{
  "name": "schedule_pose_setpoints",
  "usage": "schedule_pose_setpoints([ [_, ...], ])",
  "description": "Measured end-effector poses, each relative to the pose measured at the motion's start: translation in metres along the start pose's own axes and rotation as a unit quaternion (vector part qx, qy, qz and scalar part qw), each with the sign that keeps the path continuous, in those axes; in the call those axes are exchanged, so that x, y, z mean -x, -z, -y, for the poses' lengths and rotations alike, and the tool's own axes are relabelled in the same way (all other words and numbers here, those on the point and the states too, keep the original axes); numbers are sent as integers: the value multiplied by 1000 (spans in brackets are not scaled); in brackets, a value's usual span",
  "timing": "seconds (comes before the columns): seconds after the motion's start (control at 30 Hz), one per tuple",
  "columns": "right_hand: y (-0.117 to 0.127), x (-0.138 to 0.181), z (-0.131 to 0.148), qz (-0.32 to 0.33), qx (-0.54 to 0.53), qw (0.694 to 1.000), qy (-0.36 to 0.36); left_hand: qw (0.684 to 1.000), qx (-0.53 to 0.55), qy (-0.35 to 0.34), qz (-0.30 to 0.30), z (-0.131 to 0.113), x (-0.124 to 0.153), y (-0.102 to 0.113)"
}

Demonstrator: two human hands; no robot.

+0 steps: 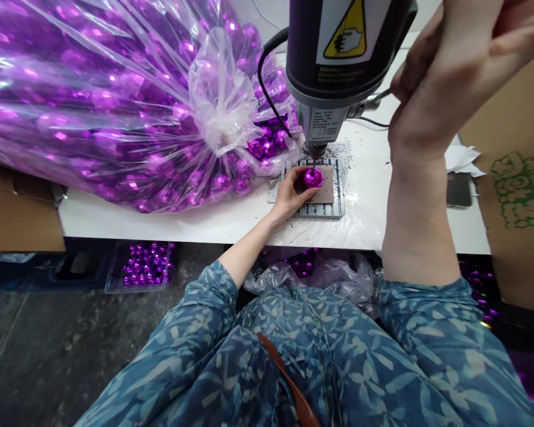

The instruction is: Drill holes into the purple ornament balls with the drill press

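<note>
One ball (313, 178) in left fingers (295, 172) | right fingers (420, 56): can't tell | plate (339, 207) near table edge (182, 238)

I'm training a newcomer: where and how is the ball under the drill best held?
Probably pinch the ball by its sides from the left, as the left hand does: it is round, and the drill stands over its top, so avoid that.

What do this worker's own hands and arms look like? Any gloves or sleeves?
The left hand and right hand are bare, with no gloves. The left sleeve and right sleeve are blue with a pale leaf-like print, stopping well short of the wrists.
</note>
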State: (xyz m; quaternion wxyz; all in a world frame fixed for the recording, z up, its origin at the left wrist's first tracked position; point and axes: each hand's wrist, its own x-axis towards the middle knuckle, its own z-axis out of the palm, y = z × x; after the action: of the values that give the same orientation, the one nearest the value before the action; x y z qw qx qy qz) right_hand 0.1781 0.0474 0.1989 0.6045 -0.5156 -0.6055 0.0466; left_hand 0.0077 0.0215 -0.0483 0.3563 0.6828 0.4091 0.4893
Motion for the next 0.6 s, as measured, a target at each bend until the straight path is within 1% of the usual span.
schedule_pose_setpoints([
  [0.1, 1, 26, 9, -58, -52, 997, -14, 1000, -3, 1, 2, 0, 0, 0],
  [0.2, 1, 42, 1, -81, -96, 992, -13, 1000, -3, 6, 2, -3, 0, 0],
  [0.3, -2, 50, -9, -87, -97, 991, -10, 1000, -8, 15, 3, -7, 1, 1],
  [0.47, -7, 58, -25, -82, -74, 994, 18, 999, -29, 29, 7, -9, 1, 1],
  [0.6, -10, 67, -50, -84, -51, 995, 32, 999, -32, 22, 1, -9, 1, 1],
])
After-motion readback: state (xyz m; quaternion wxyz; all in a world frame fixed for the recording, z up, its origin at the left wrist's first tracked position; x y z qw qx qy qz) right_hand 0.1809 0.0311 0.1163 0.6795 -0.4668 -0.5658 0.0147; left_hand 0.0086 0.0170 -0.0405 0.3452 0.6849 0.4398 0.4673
